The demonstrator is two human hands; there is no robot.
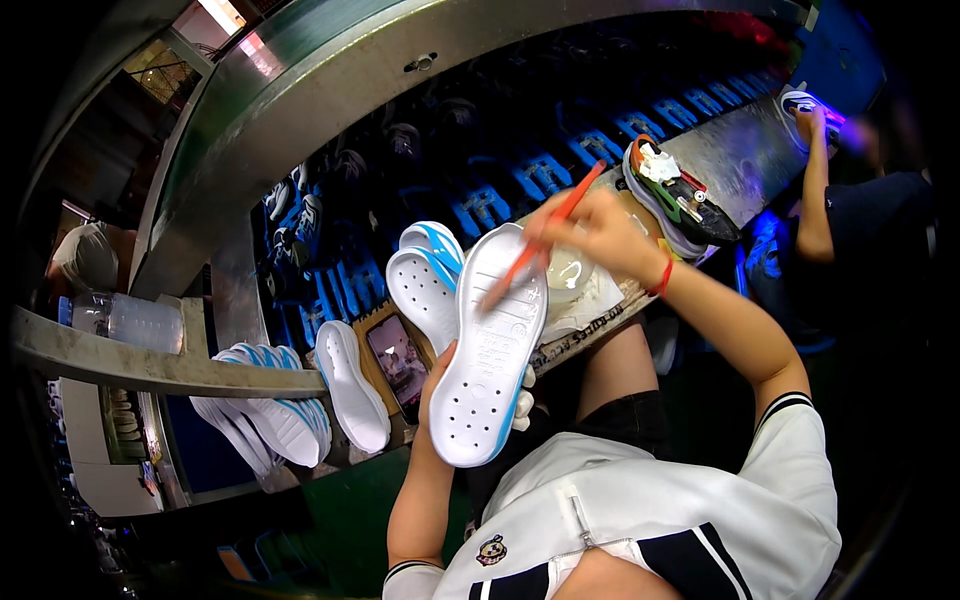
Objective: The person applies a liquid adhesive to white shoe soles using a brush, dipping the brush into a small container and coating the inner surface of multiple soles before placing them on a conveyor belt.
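A white shoe sole (485, 375) with a blue edge and small round holes is held up by my left hand (436, 388), closed on its left side; some of the fingers are hidden behind it. My right hand (602, 232) is closed round a thin brush (577, 192) with an orange-red handle. The brush slants down to the left across the sole's upper half, its tip over the inner face; whether it touches cannot be made out. Just left of the held sole are more white soles (415, 285) with blue trim. A bowl (568, 272) with pale liquid sits beneath my right hand.
A phone (398, 362) lies between the soles and another single white sole (352, 385). Stacked soles (275, 410) stand farther left, under a metal bar (160, 368). A dark rack with blue holders runs behind. Multicoloured soles (675, 195) lie at right, near a co-worker's arm (815, 200).
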